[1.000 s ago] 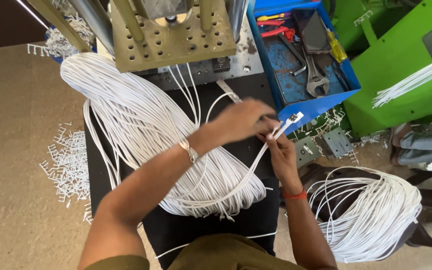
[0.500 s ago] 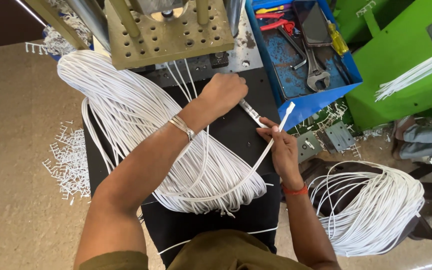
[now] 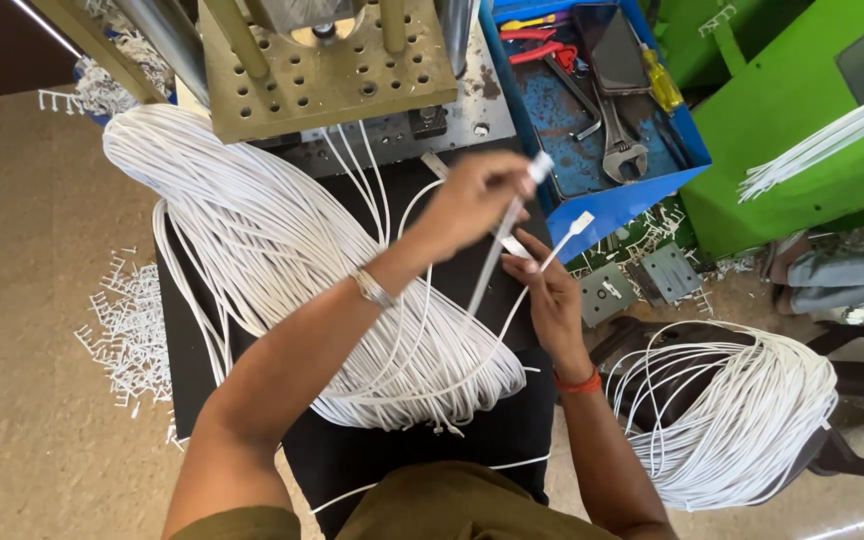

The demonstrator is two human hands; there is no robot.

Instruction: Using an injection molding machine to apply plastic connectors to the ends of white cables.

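Note:
My left hand [image 3: 472, 200] is raised over the black table [image 3: 192, 380] and pinches a white cable [image 3: 487, 265] just below its moulded connector end [image 3: 542, 165]. My right hand [image 3: 552, 290] sits just to the right and lower, fingers closed on a second white cable whose flat connector tip [image 3: 582, 222] sticks up beside the blue tray. Both cables run down into a big bundle of white cables [image 3: 282, 260] spread across the table. My left wrist wears a metal bracelet [image 3: 372, 288], my right a red band [image 3: 580, 382].
A perforated metal press plate [image 3: 322, 70] stands at the table's far edge. A blue tray [image 3: 592, 110] holds a wrench, pliers and screwdrivers. Another coil of white cables [image 3: 742, 410] lies on a stool at right. Green machine housing [image 3: 802, 120] is far right; white plastic scraps [image 3: 127, 330] litter the floor.
My left hand has drawn a cable out of the bundle and lifted its connector end up toward the blue tray. My right hand stays close by, holding its own cable end.

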